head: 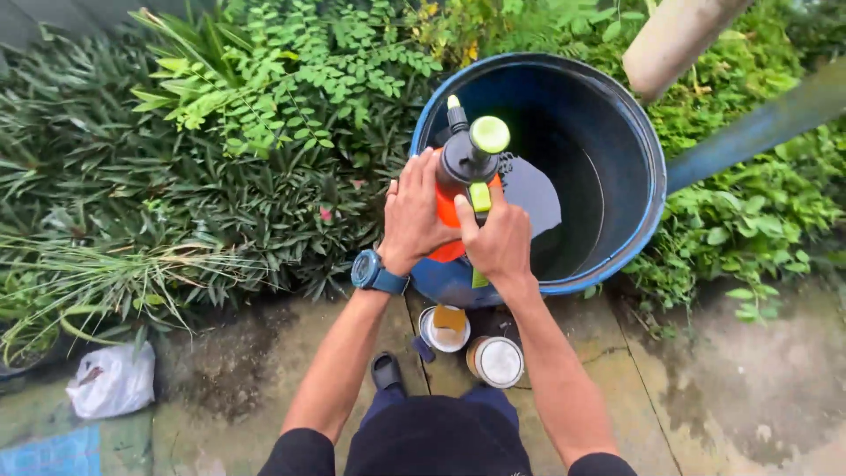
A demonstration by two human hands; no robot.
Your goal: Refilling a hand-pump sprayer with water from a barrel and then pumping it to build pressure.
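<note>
An orange pump sprayer bottle (448,211) with a black pump head and yellow-green knob (489,135) is held up over the near rim of a big blue barrel (648,189). My left hand (414,216) wraps the bottle's left side; a blue watch sits on that wrist. My right hand (498,240) grips the front, thumb on the yellow-green trigger. The barrel is dark inside with a little water at the bottom.
Two small open jars (445,329) (496,361) stand on the wet concrete by my feet. A white plastic bag (113,379) lies at the left. Dense green plants fill the left and back; a blue pipe (758,128) and a pale post (674,35) run at the upper right.
</note>
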